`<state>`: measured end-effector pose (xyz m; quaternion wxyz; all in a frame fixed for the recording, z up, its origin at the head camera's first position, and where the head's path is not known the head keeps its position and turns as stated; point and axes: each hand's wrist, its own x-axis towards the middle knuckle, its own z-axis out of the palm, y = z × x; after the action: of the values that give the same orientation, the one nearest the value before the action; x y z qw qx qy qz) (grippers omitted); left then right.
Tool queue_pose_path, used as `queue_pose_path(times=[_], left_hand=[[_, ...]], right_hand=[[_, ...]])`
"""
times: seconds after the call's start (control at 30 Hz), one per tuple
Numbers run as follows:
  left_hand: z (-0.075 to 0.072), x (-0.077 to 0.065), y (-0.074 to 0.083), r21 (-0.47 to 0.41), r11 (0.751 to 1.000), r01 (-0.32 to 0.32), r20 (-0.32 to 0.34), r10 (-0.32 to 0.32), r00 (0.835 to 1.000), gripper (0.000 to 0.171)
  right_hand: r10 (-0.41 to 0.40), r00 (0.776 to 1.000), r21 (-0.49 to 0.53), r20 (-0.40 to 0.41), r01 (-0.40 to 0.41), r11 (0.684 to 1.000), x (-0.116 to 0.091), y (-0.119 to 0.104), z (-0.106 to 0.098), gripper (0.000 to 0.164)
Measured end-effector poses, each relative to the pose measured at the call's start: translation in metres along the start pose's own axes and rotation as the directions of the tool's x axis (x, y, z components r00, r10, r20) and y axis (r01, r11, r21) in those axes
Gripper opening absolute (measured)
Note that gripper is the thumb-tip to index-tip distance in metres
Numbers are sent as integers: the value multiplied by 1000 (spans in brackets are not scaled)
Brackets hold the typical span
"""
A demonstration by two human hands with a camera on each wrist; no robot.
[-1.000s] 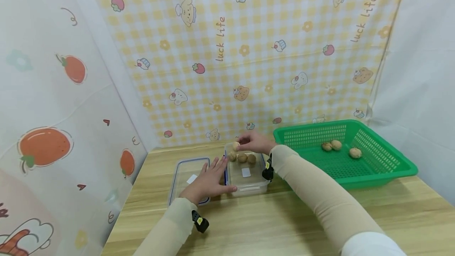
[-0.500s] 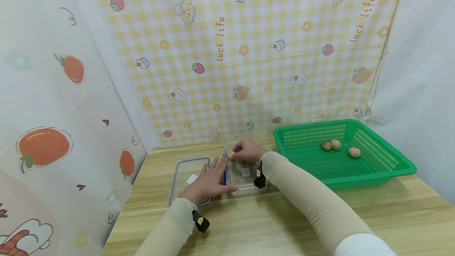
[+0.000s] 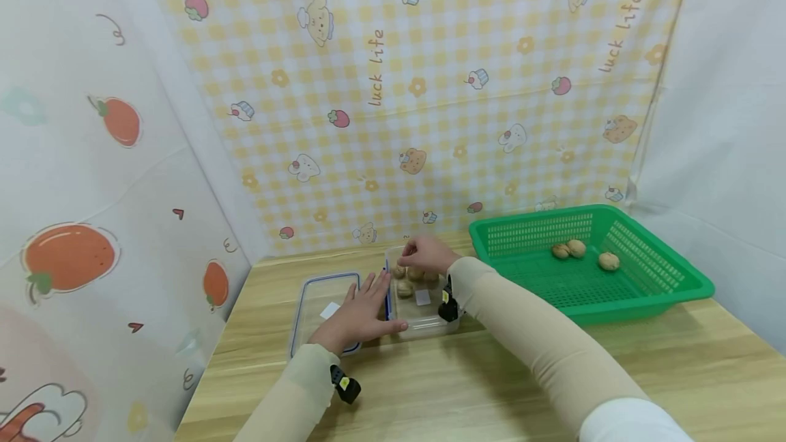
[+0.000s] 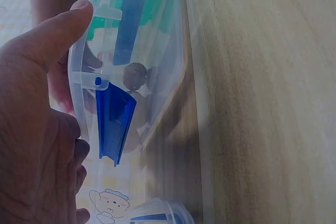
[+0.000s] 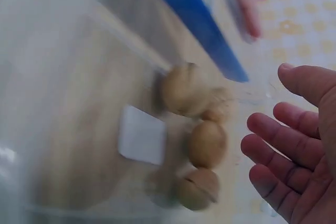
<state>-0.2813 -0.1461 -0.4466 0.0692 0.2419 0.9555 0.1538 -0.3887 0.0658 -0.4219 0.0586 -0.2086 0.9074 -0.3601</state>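
Observation:
A clear plastic food container [image 3: 430,326] with blue clips stands on the table. My left hand [image 3: 357,316] lies along its left side with straight fingers; in the left wrist view the thumb touches the rim. My right hand [image 3: 430,254] hovers over the container's back part, and the right wrist view shows its fingers [image 5: 283,140] loosely bent around nothing. Several walnuts [image 5: 207,144] sit in the container beside a white label [image 5: 142,135]. One walnut [image 3: 404,289] lies in front of the others. The right hand partly hides the row in the head view.
Left of the container lies its clear lid [image 3: 316,292] with a blue seal, partly under the left hand and forearm. A green basket [image 3: 638,305] on the right holds three walnuts [image 3: 608,261]. A checked cloth [image 3: 454,121] hangs behind the table.
My right hand lowered a walnut into the container, let it go and rose slightly. That walnut now sits in front of the row. The left hand stayed in place.

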Motion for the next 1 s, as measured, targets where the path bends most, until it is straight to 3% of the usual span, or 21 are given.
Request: queue_pose_path(times=[0.17, 0.33, 0.53, 1.0], left_hand=[[0, -2, -2, -12, 1000, 5, -4, -5, 1000, 105], [0, -4, -3, -10, 1000, 12, -4, -12, 1000, 107], [-2, -8, -4, -13, 1000, 3, -12, -3, 1000, 110], [1, -2, -2, 1, 1000, -19, -6, 19, 1000, 109]], right_hand=[[-57, 998, 32, -33, 58, 998, 1, 3, -30, 25], [-63, 996, 95, -66, 69, 993, -8, 17, -68, 36], [-63, 984, 145, -167, 88, 985, -23, 47, -107, 38], [31, 968, 230, -248, 28, 973, -80, 124, -193, 53]])
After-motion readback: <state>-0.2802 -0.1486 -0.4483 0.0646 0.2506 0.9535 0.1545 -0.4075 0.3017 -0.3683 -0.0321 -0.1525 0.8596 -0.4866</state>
